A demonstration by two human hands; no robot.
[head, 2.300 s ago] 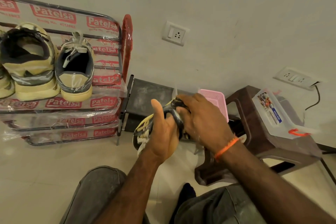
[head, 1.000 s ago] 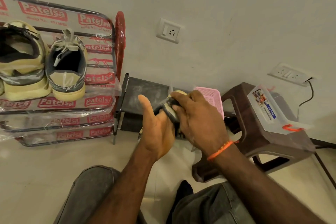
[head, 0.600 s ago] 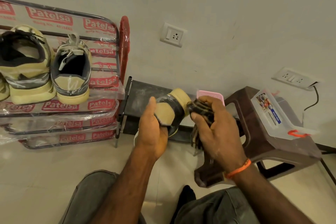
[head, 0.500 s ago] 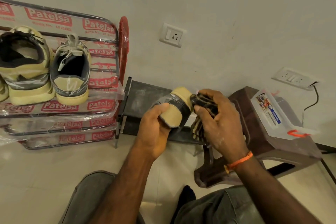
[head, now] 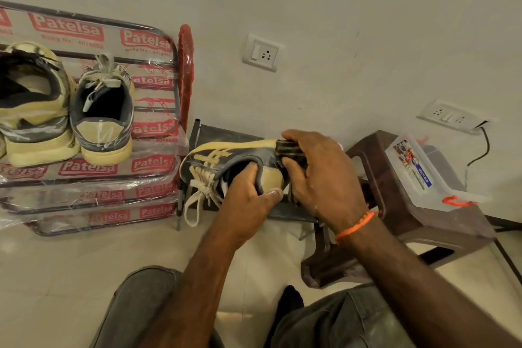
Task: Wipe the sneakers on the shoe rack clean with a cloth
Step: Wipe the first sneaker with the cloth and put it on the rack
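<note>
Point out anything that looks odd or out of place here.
The shoe rack is wrapped in printed plastic packaging, with sneakers standing on it. The held sneaker has loose laces dangling.

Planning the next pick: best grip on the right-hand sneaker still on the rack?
Take the sneaker by its heel collar, coming from the front, the open side of the shoe rack. Its heel faces outward and the mouth opens upward, so fingers can probably hook inside with the thumb on the heel counter. Its neighbour crowds its left flank.

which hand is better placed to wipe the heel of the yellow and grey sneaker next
Right. The right hand already grips the dark striped cloth against the yellow and grey sneaker heel; the left hand holds the sneaker's collar.
</note>
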